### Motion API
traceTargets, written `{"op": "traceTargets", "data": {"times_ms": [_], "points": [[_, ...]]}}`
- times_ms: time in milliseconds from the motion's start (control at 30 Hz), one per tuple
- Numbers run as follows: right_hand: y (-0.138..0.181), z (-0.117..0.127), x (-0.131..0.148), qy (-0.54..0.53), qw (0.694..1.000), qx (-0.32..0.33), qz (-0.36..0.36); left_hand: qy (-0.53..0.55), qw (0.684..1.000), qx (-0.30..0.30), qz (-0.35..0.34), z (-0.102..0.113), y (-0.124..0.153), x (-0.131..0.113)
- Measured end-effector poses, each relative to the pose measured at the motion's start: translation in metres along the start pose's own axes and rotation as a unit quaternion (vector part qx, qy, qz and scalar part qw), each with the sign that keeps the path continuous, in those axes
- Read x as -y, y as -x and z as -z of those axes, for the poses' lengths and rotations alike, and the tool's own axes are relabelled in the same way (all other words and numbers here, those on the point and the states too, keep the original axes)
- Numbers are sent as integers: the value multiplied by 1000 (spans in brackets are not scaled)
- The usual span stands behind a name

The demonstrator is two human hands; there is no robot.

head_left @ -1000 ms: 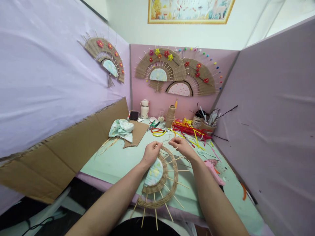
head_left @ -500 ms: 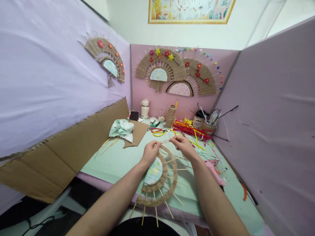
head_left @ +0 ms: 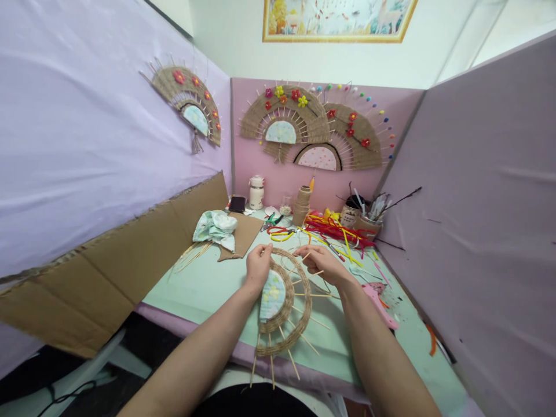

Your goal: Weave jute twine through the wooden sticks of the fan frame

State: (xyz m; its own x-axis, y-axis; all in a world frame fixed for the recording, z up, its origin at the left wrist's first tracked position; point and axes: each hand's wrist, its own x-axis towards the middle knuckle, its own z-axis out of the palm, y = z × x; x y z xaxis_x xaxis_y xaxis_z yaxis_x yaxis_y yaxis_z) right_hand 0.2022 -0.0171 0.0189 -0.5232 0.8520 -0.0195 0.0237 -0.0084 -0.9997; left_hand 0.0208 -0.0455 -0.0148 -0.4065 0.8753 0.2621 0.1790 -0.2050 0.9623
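Note:
A half-round woven fan (head_left: 307,310) stands tilted over the table's front edge. Two bands of brown twine run round thin wooden sticks, and pale floral cloth (head_left: 273,295) covers its centre. My left hand (head_left: 259,266) is closed on the fan's far end, thumb and fingers pinching the end of the woven band. Just right of the outer band, my right hand (head_left: 322,264) is pinched on a thin strand of twine beside the upper sticks. Much of that strand is hidden by the fingers; a loose length (head_left: 324,285) shows below the hand.
Behind the hands lie pliers (head_left: 282,234), a twine spool (head_left: 301,206) and red and yellow pipe cleaners (head_left: 343,231). A pink glue gun (head_left: 380,307) lies at right. Crumpled cloth (head_left: 215,227) and cardboard (head_left: 245,236) are at left. Finished fans (head_left: 284,113) hang on the partition.
The fan has turned slightly and its lower end has shifted right. My left hand has moved a little left; my right hand has dropped slightly beside the sticks, apart from the left.

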Motion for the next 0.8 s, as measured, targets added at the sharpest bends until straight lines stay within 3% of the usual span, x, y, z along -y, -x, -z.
{"op": "traceTargets", "data": {"times_ms": [167,267,333,433,533,667,800], "points": [[0,0,1,-8,1000,-3,-18,23,1000,10,3,0,0,0],[-1,1,0,16,999,-25,-22,103,992,68,36,-2,-1,-1],[-1,2,-1,27,999,-30,-19,193,965,140,108,-2,-1,-4],[0,3,-1,27,999,-26,-7,316,889,254,212,0,0,-10],[0,3,0,23,999,-24,0,373,829,337,243,4,2,-14],[0,3,0,24,1000,-19,-2,410,784,384,265,9,3,-15],[0,8,-1,8,1000,-16,6,416,781,380,267,9,0,-11]]}}
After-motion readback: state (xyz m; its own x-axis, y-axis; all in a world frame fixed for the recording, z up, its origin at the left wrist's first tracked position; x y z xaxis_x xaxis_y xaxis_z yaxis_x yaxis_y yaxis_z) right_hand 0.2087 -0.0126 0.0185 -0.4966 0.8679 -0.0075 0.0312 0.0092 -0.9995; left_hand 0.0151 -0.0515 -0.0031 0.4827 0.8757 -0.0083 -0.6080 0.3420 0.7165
